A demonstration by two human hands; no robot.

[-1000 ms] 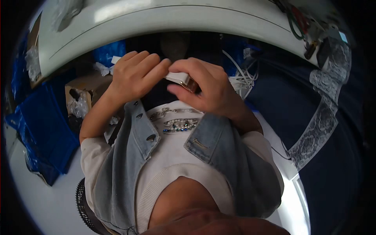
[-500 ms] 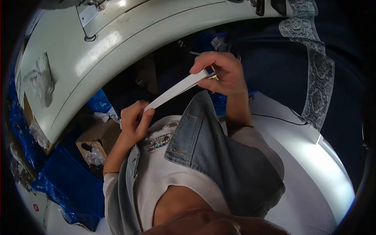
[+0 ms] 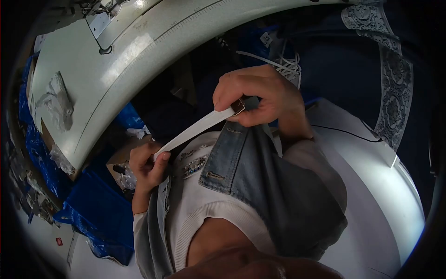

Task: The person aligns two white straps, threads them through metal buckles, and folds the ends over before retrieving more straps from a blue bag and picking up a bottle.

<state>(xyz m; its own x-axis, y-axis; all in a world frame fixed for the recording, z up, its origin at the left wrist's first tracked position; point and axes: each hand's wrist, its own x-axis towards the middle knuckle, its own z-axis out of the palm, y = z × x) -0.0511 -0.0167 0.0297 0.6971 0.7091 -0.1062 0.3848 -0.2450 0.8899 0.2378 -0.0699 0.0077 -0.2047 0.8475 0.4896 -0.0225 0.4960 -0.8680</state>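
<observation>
A white strap is stretched on a slant between my two hands, in front of my chest. My left hand pinches its lower end between thumb and fingers. Higher up, my right hand grips the other end, beside a gold-edged dark buckle that shows between thumb and fingers. The right fingers partly cover that end. Beneath the strap are my white top and open denim vest.
A pale sewing-machine table curves across the upper left, with crumpled clear plastic on it. A blue bag lies lower left, near a cardboard box. White cords and dark fabric with a patterned band are at the right.
My right hand has come lower and turned, showing more of its back. My left hand has shifted down and left in view. White cords now show behind the right hand.
</observation>
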